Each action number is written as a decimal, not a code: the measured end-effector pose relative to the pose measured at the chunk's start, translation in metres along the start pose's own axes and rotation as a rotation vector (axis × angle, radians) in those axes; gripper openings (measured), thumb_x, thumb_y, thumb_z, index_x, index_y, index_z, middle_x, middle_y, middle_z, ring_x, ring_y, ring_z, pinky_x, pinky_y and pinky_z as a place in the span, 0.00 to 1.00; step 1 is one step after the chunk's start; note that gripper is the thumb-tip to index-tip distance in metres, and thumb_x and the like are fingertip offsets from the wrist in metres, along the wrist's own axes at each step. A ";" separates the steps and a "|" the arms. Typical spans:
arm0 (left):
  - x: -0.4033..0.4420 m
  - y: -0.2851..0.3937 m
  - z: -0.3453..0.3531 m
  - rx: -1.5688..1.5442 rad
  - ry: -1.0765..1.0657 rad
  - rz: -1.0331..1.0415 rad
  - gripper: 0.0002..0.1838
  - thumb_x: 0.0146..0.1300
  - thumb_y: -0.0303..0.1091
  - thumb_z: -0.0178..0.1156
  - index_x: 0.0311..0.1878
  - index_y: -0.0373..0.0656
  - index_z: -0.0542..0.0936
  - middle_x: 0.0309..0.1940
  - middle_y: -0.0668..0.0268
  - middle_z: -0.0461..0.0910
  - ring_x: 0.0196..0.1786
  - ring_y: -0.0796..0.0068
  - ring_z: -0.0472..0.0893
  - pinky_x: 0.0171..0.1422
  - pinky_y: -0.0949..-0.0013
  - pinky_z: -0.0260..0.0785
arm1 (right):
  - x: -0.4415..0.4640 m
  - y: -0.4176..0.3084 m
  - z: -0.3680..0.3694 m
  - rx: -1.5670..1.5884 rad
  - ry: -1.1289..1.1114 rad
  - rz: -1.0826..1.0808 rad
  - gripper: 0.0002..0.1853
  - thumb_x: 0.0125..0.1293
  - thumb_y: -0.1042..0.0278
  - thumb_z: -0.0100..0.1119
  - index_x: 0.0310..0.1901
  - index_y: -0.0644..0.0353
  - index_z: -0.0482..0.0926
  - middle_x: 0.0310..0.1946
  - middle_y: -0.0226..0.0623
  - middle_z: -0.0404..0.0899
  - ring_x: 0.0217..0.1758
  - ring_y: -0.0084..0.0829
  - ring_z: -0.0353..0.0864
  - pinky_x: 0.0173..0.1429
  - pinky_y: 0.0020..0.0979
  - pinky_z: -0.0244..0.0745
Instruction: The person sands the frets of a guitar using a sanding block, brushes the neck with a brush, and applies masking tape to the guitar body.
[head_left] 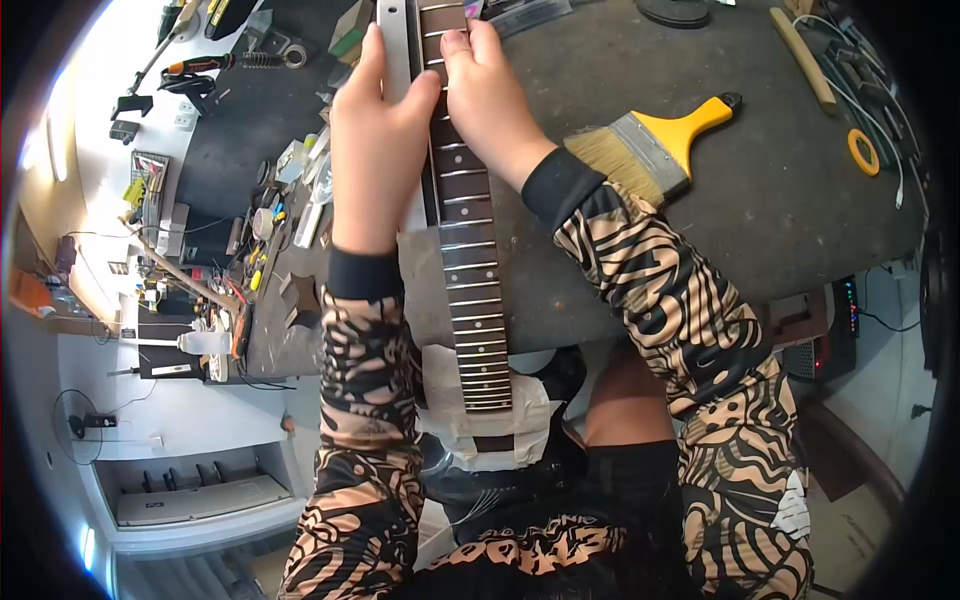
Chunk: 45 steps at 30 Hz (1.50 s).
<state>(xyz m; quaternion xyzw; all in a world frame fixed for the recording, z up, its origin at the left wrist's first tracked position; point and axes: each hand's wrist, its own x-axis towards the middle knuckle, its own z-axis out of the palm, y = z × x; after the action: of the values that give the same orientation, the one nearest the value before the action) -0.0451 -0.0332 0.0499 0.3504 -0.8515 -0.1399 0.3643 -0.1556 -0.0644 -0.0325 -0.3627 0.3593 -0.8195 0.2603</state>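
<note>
Dark workbench (740, 235), a guitar neck (469, 225) running straight out over it from the person's lap.
Fretted side up, with a metal bar (397, 50) along its left; reaching forward, the left hand (375, 145) clasps the bar, the right hand (492, 110), just beside, grips the neck.

On the right lies a broad, yellow-handled paintbrush (655, 145) (its pale bristles (605, 155) facing left); farther right, a long tan wooden rod (803, 62) and a thin orange ring (853, 150).

Right of the fretboard (470, 230), passage lies between two obstacles, brush (652, 152) and wooden stick (804, 62).
</note>
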 end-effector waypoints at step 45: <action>0.039 -0.013 0.003 -0.095 -0.022 0.014 0.37 0.72 0.30 0.71 0.79 0.21 0.74 0.47 0.60 0.91 0.48 0.81 0.83 0.55 0.71 0.79 | 0.003 0.001 0.005 0.028 0.029 -0.032 0.22 0.92 0.55 0.47 0.69 0.68 0.73 0.62 0.63 0.85 0.68 0.63 0.83 0.71 0.51 0.77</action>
<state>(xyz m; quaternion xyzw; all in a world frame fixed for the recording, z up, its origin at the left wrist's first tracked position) -0.0600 -0.0698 0.0614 0.3250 -0.8502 -0.1815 0.3722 -0.1535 -0.0694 -0.0298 -0.3527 0.3457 -0.8337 0.2472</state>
